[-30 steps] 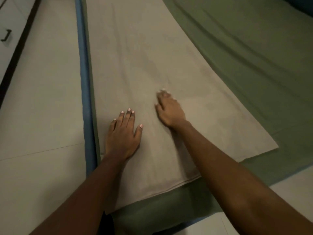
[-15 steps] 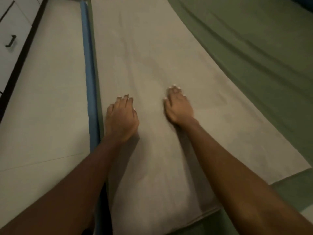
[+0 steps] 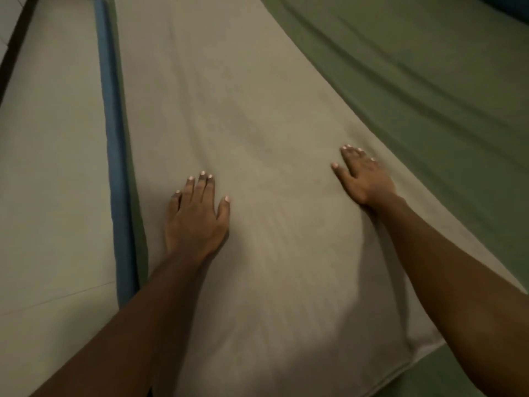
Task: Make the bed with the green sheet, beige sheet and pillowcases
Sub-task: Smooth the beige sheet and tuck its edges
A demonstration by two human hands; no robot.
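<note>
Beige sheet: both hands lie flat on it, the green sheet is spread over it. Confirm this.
Not quite. The head view shows the beige sheet lying over the green sheet, not under it. The left hand and right hand do lie flat on it.

The bed fills most of the frame, its mattress edged by a narrow blue fabric strip [image 3: 114,156] that runs from the top left down toward the lower left. A dull green cotton sheet [image 3: 415,90] lies spread directly over the mattress, showing across the upper right, in the lower right corner, and as a thin band just beside the blue strip. A long folded beige cotton sheet [image 3: 243,116] lies flat on the green one, running from the top centre to the bottom. Pale smooth floor [image 3: 48,173] occupies the left of the frame.
</note>
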